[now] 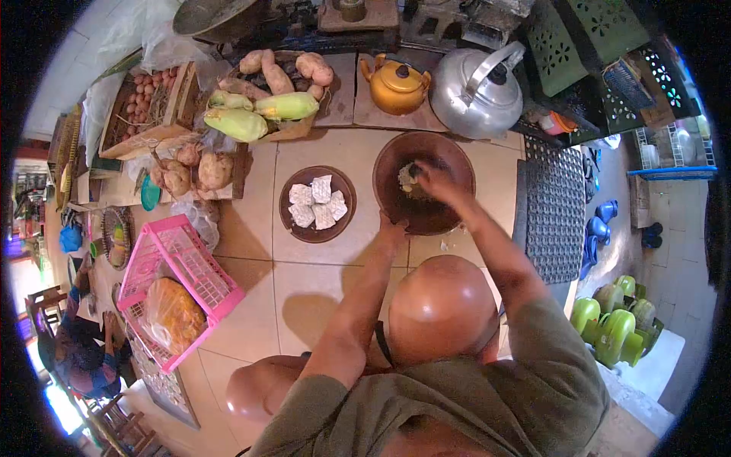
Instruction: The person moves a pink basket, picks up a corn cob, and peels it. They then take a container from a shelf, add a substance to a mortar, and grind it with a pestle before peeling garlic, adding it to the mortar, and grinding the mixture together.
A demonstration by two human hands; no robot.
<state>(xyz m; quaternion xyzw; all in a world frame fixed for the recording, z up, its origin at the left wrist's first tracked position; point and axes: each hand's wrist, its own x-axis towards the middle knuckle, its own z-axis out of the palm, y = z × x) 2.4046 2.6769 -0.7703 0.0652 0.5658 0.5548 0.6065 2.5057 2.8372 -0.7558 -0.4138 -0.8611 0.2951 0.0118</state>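
Observation:
A wide dark brown bowl (392,164) stands on the tiled floor, with a small heap of pale and greenish crumbly stuff (411,178) inside. My left hand (394,231) is at the near rim, its fingers closed on the bowl's edge. Inside the bowl, over the heap, is my right hand (439,183); its fingers are bunched, and anything they hold is too small to make out. To the left sits a smaller brown plate (318,235) bearing several whitish, patterned pieces (322,189).
A silver kettle (477,95) and an orange teapot (397,87) stand beyond the bowl. Corn (237,124) and tubers lie back left, near a crate of eggs (142,95). A pink basket (228,293) is at left, a black mat (553,213) at right. Another person sits far left.

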